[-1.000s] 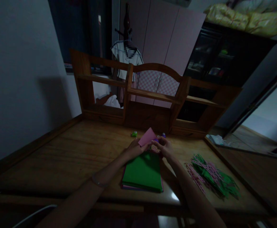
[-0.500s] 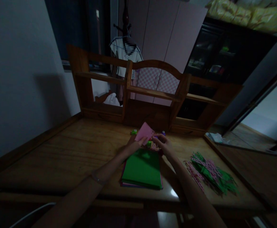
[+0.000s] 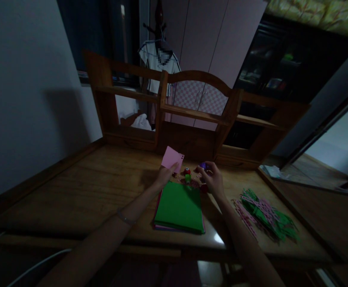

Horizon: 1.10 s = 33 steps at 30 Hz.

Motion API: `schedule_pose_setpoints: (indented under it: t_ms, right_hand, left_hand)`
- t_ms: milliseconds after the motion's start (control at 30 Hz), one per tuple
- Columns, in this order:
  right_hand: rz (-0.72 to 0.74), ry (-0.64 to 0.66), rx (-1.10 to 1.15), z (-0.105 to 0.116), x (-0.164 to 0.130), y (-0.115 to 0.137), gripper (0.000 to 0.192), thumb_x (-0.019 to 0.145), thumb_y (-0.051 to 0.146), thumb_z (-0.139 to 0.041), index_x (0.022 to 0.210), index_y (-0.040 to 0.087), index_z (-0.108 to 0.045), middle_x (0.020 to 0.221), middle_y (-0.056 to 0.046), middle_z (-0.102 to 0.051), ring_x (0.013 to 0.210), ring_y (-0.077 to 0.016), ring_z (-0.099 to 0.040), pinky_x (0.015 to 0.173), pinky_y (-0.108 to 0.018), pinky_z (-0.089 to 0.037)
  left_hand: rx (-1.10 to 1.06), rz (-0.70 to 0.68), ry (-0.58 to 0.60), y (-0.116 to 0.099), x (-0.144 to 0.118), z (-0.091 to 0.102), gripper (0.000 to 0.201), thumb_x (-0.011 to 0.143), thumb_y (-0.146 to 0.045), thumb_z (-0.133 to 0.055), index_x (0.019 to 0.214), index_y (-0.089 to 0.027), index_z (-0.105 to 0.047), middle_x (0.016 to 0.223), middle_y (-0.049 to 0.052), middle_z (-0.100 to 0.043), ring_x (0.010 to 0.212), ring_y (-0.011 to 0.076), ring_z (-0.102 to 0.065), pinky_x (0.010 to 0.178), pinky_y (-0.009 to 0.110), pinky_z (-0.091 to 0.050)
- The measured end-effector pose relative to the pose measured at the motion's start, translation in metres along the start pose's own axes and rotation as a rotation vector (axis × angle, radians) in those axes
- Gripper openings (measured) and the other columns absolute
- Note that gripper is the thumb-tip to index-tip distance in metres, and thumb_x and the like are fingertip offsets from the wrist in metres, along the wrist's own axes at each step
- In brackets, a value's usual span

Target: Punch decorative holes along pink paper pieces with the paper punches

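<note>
A pink sheet of paper is gripped at its lower edge by my left hand. Dark dots like punched holes show near the sheet's right corner. My right hand has its fingers closed around a small purple thing, its kind too dark to tell. Between the hands stand a small red thing with an eye-like spot and a small green one. Just in front lies a stack of green sheets, with pink and other colours at its edges.
Green and pink-striped strips lie heaped on the right of the wooden desk. A wooden shelf unit rises along the back. A dark red thing sits beside the stack, under my right hand.
My left hand has moved left with the pink sheet, away from my right hand. My right hand has shifted slightly right to the purple thing. The small red thing now shows.
</note>
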State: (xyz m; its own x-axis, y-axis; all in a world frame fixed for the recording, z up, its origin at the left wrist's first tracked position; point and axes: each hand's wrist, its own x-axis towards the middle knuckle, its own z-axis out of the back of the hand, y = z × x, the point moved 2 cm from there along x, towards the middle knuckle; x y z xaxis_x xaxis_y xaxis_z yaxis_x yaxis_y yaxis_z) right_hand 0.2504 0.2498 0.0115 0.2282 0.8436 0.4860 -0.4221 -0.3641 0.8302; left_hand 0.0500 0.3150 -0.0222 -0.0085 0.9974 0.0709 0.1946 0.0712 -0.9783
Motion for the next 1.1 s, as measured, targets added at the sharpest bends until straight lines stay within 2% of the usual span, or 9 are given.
schedule_pose_setpoints:
  t_ms: [100, 233, 333, 467, 633, 767, 933, 1100]
  right_hand:
    - [0.117, 0.012, -0.144, 0.001, 0.000, 0.003, 0.041, 0.078, 0.049, -0.060, 0.106, 0.020, -0.060, 0.099, -0.010, -0.062, 0.075, -0.0192, -0.063, 0.060, -0.029, -0.051]
    - [0.216, 0.039, -0.252, -0.002, -0.001, 0.004, 0.035, 0.082, 0.045, -0.056, 0.107, 0.020, -0.060, 0.097, -0.009, -0.062, 0.076, -0.0180, -0.062, 0.068, -0.030, -0.051]
    - [0.201, 0.047, -0.276, -0.002, 0.000, -0.001, 0.033, 0.082, 0.044, -0.056, 0.105, 0.020, -0.058, 0.090, -0.006, -0.064, 0.074, -0.0177, -0.063, 0.066, -0.030, -0.050]
    - [0.172, 0.073, -0.305, -0.001, 0.001, -0.008, 0.031, 0.083, 0.044, -0.054, 0.103, 0.020, -0.056, 0.088, -0.006, -0.066, 0.072, -0.0183, -0.063, 0.065, -0.030, -0.050]
    - [0.192, 0.164, -0.375, -0.003, 0.001, -0.011, 0.031, 0.084, 0.046, -0.052, 0.099, 0.019, -0.059, 0.084, -0.007, -0.066, 0.072, -0.0186, -0.062, 0.065, -0.029, -0.047]
    - [0.203, 0.249, -0.448, -0.006, 0.000, -0.013, 0.032, 0.085, 0.048, -0.050, 0.095, 0.019, -0.061, 0.084, -0.007, -0.066, 0.074, -0.0187, -0.062, 0.064, -0.027, -0.045]
    - [0.205, 0.259, -0.538, -0.008, 0.000, -0.021, 0.034, 0.085, 0.050, -0.050, 0.095, 0.021, -0.062, 0.082, -0.006, -0.066, 0.073, -0.0185, -0.061, 0.063, -0.026, -0.043]
    - [0.213, 0.262, -0.576, -0.008, 0.002, -0.027, 0.031, 0.085, 0.048, -0.052, 0.096, 0.021, -0.062, 0.086, -0.006, -0.066, 0.078, -0.0187, -0.061, 0.067, -0.027, -0.043]
  left_hand:
    - [0.051, -0.008, 0.012, -0.001, 0.000, 0.000, 0.041, 0.067, -0.043, -0.070, 0.091, -0.010, -0.067, 0.075, 0.007, -0.069, 0.060, 0.0157, -0.061, 0.054, 0.024, -0.045]
    - [0.050, -0.085, 0.016, 0.002, 0.002, 0.001, 0.039, 0.068, -0.042, -0.069, 0.093, -0.012, -0.067, 0.091, 0.008, -0.069, 0.077, 0.0173, -0.064, 0.064, 0.024, -0.048]
    - [0.053, -0.113, 0.020, 0.005, 0.005, 0.001, 0.037, 0.069, -0.042, -0.068, 0.093, -0.013, -0.067, 0.098, 0.009, -0.068, 0.086, 0.0185, -0.063, 0.070, 0.025, -0.048]
    - [0.066, -0.072, 0.022, 0.006, 0.005, 0.001, 0.038, 0.070, -0.041, -0.069, 0.094, -0.012, -0.067, 0.091, 0.009, -0.069, 0.080, 0.0188, -0.063, 0.067, 0.025, -0.049]
    - [0.077, -0.080, 0.024, 0.005, 0.004, 0.000, 0.037, 0.069, -0.042, -0.068, 0.091, -0.012, -0.067, 0.084, 0.008, -0.069, 0.074, 0.0180, -0.064, 0.064, 0.025, -0.049]
    - [0.099, -0.115, 0.036, 0.007, 0.006, 0.001, 0.041, 0.070, -0.044, -0.067, 0.095, -0.012, -0.066, 0.089, 0.009, -0.069, 0.077, 0.0192, -0.064, 0.065, 0.026, -0.050]
    - [0.112, -0.091, 0.018, 0.006, 0.005, 0.002, 0.042, 0.068, -0.045, -0.068, 0.095, -0.012, -0.067, 0.092, 0.010, -0.069, 0.085, 0.0214, -0.063, 0.069, 0.028, -0.050]
    - [0.079, -0.084, 0.028, 0.002, 0.002, 0.000, 0.041, 0.069, -0.042, -0.069, 0.097, -0.013, -0.065, 0.096, 0.008, -0.068, 0.081, 0.0184, -0.063, 0.066, 0.025, -0.050]
